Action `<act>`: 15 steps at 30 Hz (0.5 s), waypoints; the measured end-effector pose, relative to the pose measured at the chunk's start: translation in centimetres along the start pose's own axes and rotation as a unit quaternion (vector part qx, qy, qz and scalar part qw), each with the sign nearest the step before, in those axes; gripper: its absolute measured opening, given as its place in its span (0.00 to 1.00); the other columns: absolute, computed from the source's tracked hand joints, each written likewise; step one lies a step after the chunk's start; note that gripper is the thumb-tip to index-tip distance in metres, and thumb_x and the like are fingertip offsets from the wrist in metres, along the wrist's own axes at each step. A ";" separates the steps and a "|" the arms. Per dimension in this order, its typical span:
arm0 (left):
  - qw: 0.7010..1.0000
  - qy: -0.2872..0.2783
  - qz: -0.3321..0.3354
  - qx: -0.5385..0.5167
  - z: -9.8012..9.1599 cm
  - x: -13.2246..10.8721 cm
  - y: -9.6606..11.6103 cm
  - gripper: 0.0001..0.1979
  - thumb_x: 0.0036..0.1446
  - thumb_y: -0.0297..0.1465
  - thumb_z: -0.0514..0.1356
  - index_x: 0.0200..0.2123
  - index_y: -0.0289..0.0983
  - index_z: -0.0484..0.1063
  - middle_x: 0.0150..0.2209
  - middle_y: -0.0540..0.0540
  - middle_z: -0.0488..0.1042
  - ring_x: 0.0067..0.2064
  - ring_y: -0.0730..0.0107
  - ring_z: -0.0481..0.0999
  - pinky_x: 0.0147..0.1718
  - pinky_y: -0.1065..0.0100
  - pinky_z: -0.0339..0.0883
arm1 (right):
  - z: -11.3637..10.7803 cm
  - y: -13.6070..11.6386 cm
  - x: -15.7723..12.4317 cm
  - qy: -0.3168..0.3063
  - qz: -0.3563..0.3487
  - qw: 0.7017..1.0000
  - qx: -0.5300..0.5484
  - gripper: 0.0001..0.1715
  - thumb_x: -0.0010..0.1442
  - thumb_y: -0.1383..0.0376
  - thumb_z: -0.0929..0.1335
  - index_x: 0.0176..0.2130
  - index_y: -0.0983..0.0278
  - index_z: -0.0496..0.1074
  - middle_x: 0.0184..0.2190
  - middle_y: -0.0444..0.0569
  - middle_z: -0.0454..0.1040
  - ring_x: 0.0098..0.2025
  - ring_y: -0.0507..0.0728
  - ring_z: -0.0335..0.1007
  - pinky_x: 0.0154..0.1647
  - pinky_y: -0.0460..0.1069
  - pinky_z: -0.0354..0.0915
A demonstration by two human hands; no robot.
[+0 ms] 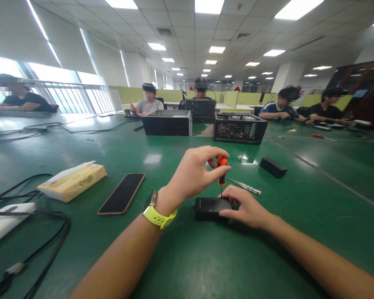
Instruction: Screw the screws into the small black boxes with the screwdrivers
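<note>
My left hand [202,169], with a yellow-green watch band at the wrist, is closed on the orange and black handle of a screwdriver [222,176]. The screwdriver stands upright, its thin shaft reaching down to the top of a flat black box [207,209]. Fingers and thumb of my right hand [244,207] grip the right end of this box on the green table. Where the tip meets the box is too small to make out. Just behind my right hand lies a clear-handled slim screwdriver [247,187].
A second black box [273,167] lies to the right. On the left are a phone [122,194], a tissue pack [73,181], black cables and a white power strip [9,222]. Two computer cases [168,124] stand farther back. Several people sit around the table.
</note>
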State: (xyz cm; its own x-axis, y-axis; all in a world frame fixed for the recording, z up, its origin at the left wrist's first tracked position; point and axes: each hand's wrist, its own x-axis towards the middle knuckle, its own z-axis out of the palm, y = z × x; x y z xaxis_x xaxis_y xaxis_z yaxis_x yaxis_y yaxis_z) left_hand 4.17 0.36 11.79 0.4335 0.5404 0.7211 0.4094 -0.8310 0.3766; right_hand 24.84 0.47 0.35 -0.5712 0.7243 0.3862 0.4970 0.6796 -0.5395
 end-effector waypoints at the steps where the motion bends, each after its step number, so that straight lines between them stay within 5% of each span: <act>1: 1.000 0.001 -0.002 -0.001 0.0 0.0 0.0 0.09 0.54 0.30 0.65 0.40 0.36 0.76 0.35 0.49 0.78 0.31 0.76 0.73 0.32 0.74 0.67 | 0.1 0.1 -0.1 0.003 -0.007 1.000 0.002 0.20 0.54 0.55 0.73 0.42 0.64 0.72 0.35 0.47 0.69 0.35 0.54 0.64 0.36 0.49 0.60; 15: 0.996 -0.011 -0.059 -0.065 0.9 -0.5 0.2 0.15 0.53 0.22 0.59 0.44 0.36 0.75 0.36 0.49 0.79 0.33 0.73 0.77 0.31 0.74 0.70 | 0.5 0.9 -0.2 0.031 -0.030 0.999 0.011 0.16 0.57 0.56 0.71 0.41 0.64 0.72 0.34 0.48 0.70 0.35 0.55 0.65 0.36 0.50 0.62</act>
State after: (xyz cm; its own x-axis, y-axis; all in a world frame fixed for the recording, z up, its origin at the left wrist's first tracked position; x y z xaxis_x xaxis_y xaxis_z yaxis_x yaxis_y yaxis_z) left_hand 4.75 0.10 10.98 0.4069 0.6365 0.6552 0.3507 -0.7712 0.5313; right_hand 25.01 0.89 -0.57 -0.5567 0.6894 0.4635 0.4494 0.7192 -0.5299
